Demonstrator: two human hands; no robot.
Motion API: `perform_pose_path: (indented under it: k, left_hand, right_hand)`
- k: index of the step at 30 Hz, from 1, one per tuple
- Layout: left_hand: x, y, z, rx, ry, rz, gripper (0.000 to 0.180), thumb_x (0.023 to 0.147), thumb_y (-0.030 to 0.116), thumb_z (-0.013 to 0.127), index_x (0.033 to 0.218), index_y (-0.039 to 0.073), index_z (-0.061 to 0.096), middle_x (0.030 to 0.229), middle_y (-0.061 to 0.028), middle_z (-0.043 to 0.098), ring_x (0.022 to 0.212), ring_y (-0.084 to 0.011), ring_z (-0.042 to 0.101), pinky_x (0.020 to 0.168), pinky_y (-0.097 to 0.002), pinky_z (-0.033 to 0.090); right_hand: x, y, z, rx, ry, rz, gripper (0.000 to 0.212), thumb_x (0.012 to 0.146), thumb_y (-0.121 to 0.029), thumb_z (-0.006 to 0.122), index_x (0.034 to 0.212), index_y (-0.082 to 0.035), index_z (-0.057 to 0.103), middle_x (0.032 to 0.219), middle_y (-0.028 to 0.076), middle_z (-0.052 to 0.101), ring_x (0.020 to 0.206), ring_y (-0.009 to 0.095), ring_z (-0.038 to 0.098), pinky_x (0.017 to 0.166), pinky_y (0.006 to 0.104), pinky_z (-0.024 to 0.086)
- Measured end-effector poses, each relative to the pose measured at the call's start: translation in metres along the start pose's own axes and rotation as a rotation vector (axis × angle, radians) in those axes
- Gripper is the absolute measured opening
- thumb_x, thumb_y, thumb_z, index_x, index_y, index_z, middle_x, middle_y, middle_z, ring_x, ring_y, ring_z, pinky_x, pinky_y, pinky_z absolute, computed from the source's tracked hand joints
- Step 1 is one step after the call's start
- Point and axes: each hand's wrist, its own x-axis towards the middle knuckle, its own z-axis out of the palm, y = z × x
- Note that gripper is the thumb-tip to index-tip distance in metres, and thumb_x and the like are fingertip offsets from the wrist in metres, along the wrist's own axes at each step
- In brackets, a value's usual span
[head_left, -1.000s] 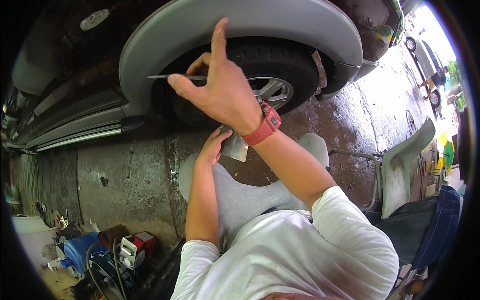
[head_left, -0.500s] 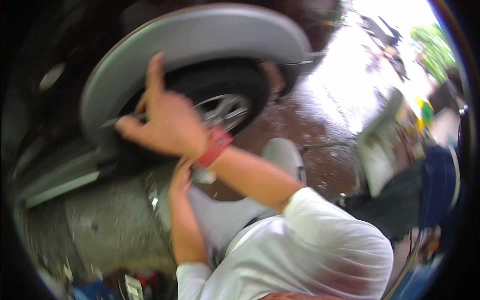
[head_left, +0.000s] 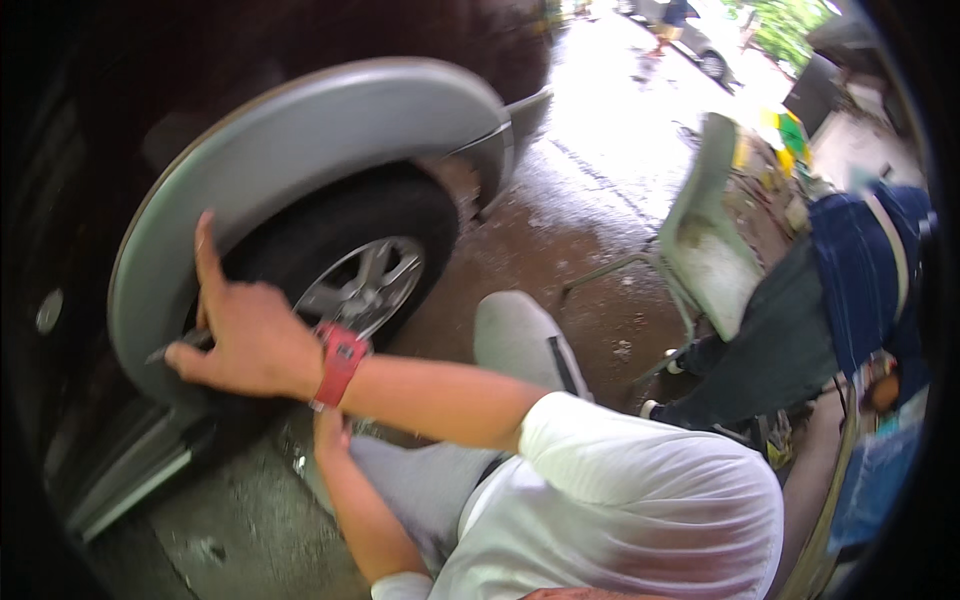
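Observation:
A grey wheel arch trim (head_left: 330, 120) curves over the tyre (head_left: 420, 210) and silver alloy rim (head_left: 370, 285) of a dark car. My right hand (head_left: 255, 340), with a red watch (head_left: 342, 365) on its wrist, reaches across to the arch's lower left part. Its index finger stretches along the trim's inner edge. Between the thumb and the curled fingers is a thin tool with a narrow metal tip (head_left: 157, 354); most of it is hidden. My left hand (head_left: 332, 432) is below the right wrist, near the wheel, its fingers mostly hidden behind the wrist.
A green-grey plastic chair (head_left: 705, 235) with metal legs stands to the right on wet ground. Beside it bends a person in dark trousers (head_left: 785, 330) and a blue top. A side step (head_left: 135, 495) runs along the car at lower left. Farther off are another car (head_left: 700, 45) and a walking person.
The view has shifted, so the wheel sits lower and farther left. My right hand stays at the arch with its index finger stretched out. My left hand is more covered by the right wrist.

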Motion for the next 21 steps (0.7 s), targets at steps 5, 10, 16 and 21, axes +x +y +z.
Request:
perform_pose_path:
  k: [5,10,16,21]
  left_hand:
    - [0.005,0.0,0.008,0.132,0.064,-0.102,0.054,0.099,0.024,0.075,0.147,0.007,0.06,0.141,-0.0048,0.067,0.125,-0.0172,0.063,0.106,-0.0334,0.05]
    - [-0.017,0.033,0.039,0.157,-0.002,-0.071,0.048,0.103,0.019,0.068,0.147,0.001,0.059,0.137,-0.0077,0.07,0.118,-0.0183,0.069,0.106,-0.0339,0.053]
    - [-0.016,0.035,0.034,0.063,-0.173,-0.031,0.046,0.103,0.019,0.067,0.145,0.003,0.06,0.133,-0.0098,0.072,0.12,-0.0187,0.07,0.106,-0.0383,0.055]
    - [-0.02,0.04,0.046,0.056,-0.162,-0.047,0.045,0.104,0.016,0.066,0.146,0.002,0.06,0.137,-0.0096,0.071,0.123,-0.019,0.068,0.109,-0.0358,0.052]
  right_hand:
    - [-0.004,0.013,0.004,-0.131,-0.167,-0.017,0.136,0.082,-0.046,0.079,0.164,0.012,-0.012,0.078,0.023,0.072,0.073,0.044,0.073,0.072,0.049,0.06]
    - [-0.024,0.028,-0.034,0.113,0.024,0.067,0.14,0.085,-0.042,0.081,0.161,0.008,-0.025,0.097,0.02,0.078,0.086,0.041,0.077,0.083,0.0428,0.061]
    - [-0.018,0.039,-0.056,0.176,0.077,0.166,0.131,0.093,-0.033,0.079,0.161,0.01,-0.025,0.094,0.015,0.078,0.086,0.025,0.075,0.088,0.0334,0.058]
    - [-0.018,0.028,-0.036,0.054,-0.036,0.177,0.134,0.093,-0.037,0.079,0.16,0.009,-0.028,0.095,0.014,0.078,0.088,0.024,0.076,0.089,0.033,0.058]
